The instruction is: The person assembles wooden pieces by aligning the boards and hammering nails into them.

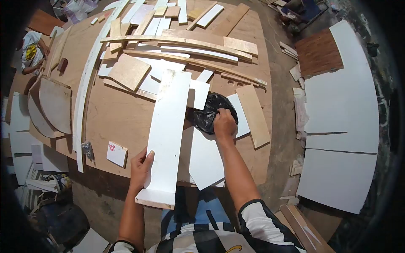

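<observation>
My left hand grips the left edge of a long white board, thumb on its face. A short white crosspiece with a bare wood edge joins the board's near end at an angle. Against the board's right side, near its far end, stands a smaller white panel. To the right of it lies a crumpled black plastic bag. My right hand is at this bag with its fingers curled closed on the plastic; the bag's contents are hidden. White offcuts lie beneath my right forearm.
The wooden worktable carries wood strips, a square plywood piece and a plywood board. Curved panels stand at its left. Large white sheets lie right. Another person is at far left.
</observation>
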The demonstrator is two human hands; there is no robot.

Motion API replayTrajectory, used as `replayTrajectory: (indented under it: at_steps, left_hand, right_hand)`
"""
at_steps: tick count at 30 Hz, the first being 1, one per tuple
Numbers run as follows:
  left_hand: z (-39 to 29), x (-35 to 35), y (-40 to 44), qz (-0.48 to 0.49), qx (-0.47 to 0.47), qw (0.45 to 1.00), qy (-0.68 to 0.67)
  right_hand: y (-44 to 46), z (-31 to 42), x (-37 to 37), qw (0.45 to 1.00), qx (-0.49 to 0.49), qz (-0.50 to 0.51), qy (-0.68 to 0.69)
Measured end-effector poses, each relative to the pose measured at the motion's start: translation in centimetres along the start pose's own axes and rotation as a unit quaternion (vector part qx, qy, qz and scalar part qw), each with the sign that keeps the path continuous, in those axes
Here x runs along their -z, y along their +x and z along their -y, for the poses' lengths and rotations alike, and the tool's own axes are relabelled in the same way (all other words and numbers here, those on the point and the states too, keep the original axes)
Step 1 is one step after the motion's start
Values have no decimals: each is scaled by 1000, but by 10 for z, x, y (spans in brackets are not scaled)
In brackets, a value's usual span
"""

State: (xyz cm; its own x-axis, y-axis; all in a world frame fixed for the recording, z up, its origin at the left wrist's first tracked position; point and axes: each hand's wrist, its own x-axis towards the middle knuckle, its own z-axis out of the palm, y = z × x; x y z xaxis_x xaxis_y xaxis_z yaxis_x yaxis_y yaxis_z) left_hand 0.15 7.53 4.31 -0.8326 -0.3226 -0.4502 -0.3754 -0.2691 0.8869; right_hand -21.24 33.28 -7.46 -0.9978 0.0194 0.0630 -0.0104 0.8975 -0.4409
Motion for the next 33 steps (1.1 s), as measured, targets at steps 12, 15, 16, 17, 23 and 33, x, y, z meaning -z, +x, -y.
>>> replayTrajectory:
  at_steps: [12,15,16,17,23,33]
  left_hand:
    - [-1,-1,-4,-29,-2,1000,4]
    - [-1,2,-10,-39,-4,999,21]
    - [-1,4,-13,-41,-4,999,25]
    - [-1,8,-16,-46,-5,999,23]
    - [12,42,-41,-63,-13,997,33]
    - [52,100,-41,-116,-65,991,24]
  right_hand:
    - [20,5,-4,996,55,28,65]
    - [16,-2,-1,982,41,-22,181]
    - [15,-6,0,967,36,-49,247]
    - [16,-9,1,965,39,-47,255]
    - [5,8,36,819,-162,56,548]
    - [-90,120,56,760,-104,217,604]
